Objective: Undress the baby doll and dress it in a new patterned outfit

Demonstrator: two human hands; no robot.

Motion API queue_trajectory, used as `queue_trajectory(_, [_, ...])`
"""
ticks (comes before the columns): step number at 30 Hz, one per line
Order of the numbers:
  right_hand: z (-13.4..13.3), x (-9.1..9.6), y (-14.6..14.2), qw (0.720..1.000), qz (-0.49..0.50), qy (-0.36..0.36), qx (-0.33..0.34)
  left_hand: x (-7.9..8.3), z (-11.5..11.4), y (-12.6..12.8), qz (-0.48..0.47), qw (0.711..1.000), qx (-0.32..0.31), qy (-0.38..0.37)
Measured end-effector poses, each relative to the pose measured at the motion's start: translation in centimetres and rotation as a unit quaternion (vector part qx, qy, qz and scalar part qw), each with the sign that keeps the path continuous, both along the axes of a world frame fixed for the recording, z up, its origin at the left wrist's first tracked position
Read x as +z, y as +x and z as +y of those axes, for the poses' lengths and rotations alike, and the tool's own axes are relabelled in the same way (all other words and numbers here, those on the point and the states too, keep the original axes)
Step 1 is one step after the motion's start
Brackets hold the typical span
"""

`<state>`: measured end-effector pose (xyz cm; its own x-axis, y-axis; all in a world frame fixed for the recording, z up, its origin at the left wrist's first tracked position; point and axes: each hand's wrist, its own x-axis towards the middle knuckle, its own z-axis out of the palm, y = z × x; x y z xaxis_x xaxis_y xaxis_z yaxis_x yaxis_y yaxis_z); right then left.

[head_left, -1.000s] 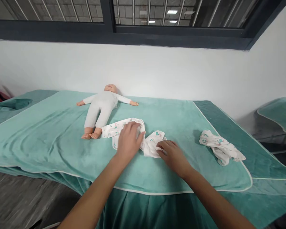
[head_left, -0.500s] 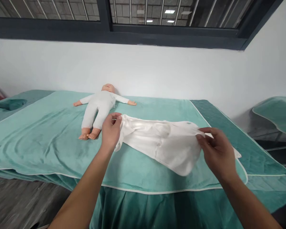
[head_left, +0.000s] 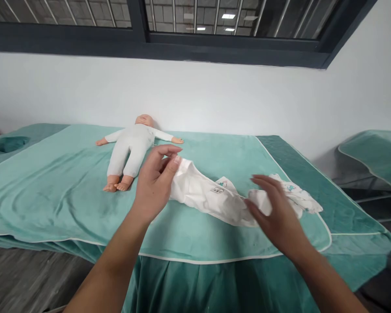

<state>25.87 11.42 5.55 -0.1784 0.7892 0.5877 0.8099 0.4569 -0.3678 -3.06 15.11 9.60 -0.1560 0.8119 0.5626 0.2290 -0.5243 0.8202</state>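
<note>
A white baby garment stretches between my two hands above the teal towel. My left hand pinches its left end with thumb and fingers. My right hand has its fingers curled around the garment's right end. A baby doll in a white bodysuit lies on its back to the left of my left hand, its head toward the wall. A second printed white garment lies crumpled just beyond my right hand.
The towel covers a bed with a dark teal skirt. A white wall runs behind it under a dark window frame. Another teal-covered bed stands at the right, and a dark pillow at far left.
The garment lay bunched on the towel under my hands, then I lifted and spread it wide. Now it is drawn together again, my right hand moved left and my left hand rose.
</note>
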Motion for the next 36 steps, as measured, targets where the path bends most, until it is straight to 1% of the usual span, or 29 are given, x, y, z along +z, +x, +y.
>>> queue_trajectory(2, [0.7,0.0,-2.4,0.996,-0.017,-0.070,0.057,0.5,-0.5,0.4,0.019,0.999,-0.036,0.000])
queue_trajectory(3, [1.2,0.0,-3.4,0.992,-0.027,-0.103,0.069,0.7,-0.8,0.3,0.026,0.999,-0.047,-0.003])
queue_trajectory(5, [2.3,0.0,-4.9,0.983,-0.051,-0.161,0.070,0.9,-1.2,-0.1,0.044,0.998,-0.051,-0.019])
queue_trajectory(7, [3.2,0.4,-5.6,0.980,-0.048,-0.182,0.065,0.8,-1.5,-0.6,0.088,0.995,-0.038,-0.035])
queue_trajectory(9, [3.7,1.1,-6.1,0.984,-0.016,-0.161,0.076,0.5,-1.7,-0.6,0.167,0.984,-0.038,-0.042])
queue_trajectory(12, [4.0,2.4,-6.9,0.989,0.025,-0.098,0.110,-0.6,-1.3,0.8,0.305,0.949,-0.071,-0.030])
queue_trajectory(14, [4.0,3.3,-7.4,0.990,0.024,-0.075,0.120,-1.5,-0.6,2.1,0.365,0.928,-0.065,-0.030])
queue_trajectory(15, [4.0,3.7,-7.6,0.990,0.016,-0.070,0.121,-1.9,-0.2,2.6,0.379,0.923,-0.055,-0.036])
queue_trajectory(17, [4.2,4.4,-7.7,0.992,-0.011,-0.064,0.109,-2.3,0.8,3.2,0.372,0.926,-0.039,-0.051])
queue_trajectory(19, [4.4,5.0,-7.3,0.993,-0.062,-0.057,0.081,-2.0,1.7,3.0,0.332,0.941,-0.024,-0.066])
queue_trajectory(22, [5.0,6.1,-6.0,0.989,-0.140,-0.038,0.022,-0.6,2.4,2.0,0.264,0.961,0.022,-0.075])
queue_trajectory(24, [5.5,6.8,-4.9,0.987,-0.157,-0.022,-0.021,0.6,2.5,1.2,0.241,0.967,0.045,-0.071])
queue_trajectory(27, [5.9,7.5,-3.0,0.987,-0.138,0.002,-0.077,2.1,2.1,0.1,0.221,0.971,0.059,-0.065])
queue_trajectory(29, [6.0,7.8,-1.8,0.987,-0.121,0.022,-0.100,2.6,1.8,-0.6,0.205,0.975,0.062,-0.064])
queue_trajectory(32, [5.7,8.0,-0.4,0.987,-0.085,0.056,-0.120,2.9,1.3,-1.6,0.191,0.978,0.072,-0.047])
queue_trajectory(36, [4.4,8.8,0.6,0.988,0.018,0.075,-0.135,3.2,0.7,-2.7,0.193,0.971,0.138,0.022])
